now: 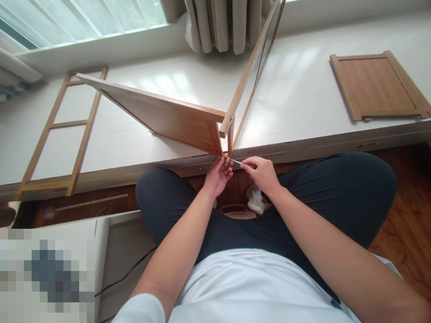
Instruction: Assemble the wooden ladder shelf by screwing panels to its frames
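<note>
A brown wooden panel [175,119] stands on edge on the white platform [303,94], meeting an upright wooden frame [251,67] at a corner near the platform's front edge. My left hand [218,176] grips the bottom of that corner joint. My right hand [261,172] pinches a thin metal tool [235,161] whose tip points into the joint. I sit cross-legged in dark trousers right before the platform.
A ladder-like wooden frame [59,130] lies flat at the left of the platform. Another wooden panel [379,85] lies flat at the far right. Curtains [218,22] hang behind. A small white object [256,199] rests on the wooden floor between my legs.
</note>
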Demonstrator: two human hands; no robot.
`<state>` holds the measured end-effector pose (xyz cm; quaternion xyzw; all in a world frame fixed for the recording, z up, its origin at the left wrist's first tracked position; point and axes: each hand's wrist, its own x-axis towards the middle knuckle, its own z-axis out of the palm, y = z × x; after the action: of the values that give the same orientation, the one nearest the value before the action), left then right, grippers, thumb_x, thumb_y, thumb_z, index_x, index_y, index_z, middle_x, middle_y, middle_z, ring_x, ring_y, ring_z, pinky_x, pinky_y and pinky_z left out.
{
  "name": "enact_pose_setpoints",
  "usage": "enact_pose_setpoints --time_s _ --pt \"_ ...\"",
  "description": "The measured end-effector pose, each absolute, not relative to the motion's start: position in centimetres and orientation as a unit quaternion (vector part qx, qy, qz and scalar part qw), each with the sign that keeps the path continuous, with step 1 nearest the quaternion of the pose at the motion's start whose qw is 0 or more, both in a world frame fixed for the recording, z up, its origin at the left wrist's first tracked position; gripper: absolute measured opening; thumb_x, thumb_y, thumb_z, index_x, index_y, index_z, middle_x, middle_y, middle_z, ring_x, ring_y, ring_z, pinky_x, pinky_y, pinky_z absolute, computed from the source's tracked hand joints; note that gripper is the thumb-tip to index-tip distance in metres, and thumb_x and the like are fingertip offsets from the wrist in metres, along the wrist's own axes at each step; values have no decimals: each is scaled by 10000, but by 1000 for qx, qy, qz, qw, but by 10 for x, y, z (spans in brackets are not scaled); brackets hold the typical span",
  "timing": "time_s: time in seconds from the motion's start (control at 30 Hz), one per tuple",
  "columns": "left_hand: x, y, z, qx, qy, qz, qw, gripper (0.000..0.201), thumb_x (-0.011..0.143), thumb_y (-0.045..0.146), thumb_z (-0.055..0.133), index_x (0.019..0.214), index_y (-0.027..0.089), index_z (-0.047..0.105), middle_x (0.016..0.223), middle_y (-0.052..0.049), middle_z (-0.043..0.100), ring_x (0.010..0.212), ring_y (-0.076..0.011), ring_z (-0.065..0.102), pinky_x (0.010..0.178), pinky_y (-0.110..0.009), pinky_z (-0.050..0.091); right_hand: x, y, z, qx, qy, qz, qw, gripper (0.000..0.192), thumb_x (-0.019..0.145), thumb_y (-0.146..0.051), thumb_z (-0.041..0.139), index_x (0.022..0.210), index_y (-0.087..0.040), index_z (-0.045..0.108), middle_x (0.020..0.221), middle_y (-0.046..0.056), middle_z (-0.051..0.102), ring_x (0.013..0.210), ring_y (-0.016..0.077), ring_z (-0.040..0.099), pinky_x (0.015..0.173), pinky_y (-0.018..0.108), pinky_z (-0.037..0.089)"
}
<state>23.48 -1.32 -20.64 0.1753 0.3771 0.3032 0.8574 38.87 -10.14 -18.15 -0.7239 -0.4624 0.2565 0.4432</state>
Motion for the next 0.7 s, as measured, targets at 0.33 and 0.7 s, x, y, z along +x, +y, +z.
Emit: enact_pose_setpoints --time_s 0.33,0.7 --pt "236 -14 -208 187 383 308 850 265 884 313 786 1127 226 726 831 -7 734 597 -82 635 578 -204 510 390 -101 -184 -720 -498 216 433 89 889 -260 722 861 -210 790 855 43 773 746 207 694 741 336 534" --pt "237 -11 -212 190 385 310 848 199 885 300 791 1058 221 734 828 -7 724 608 -78 631 597 -202 514 392 -101 -187 -722 -579 107 363 129 971 -249 665 946 -249 792 1030 46 766 932 225 711 844 334 527"
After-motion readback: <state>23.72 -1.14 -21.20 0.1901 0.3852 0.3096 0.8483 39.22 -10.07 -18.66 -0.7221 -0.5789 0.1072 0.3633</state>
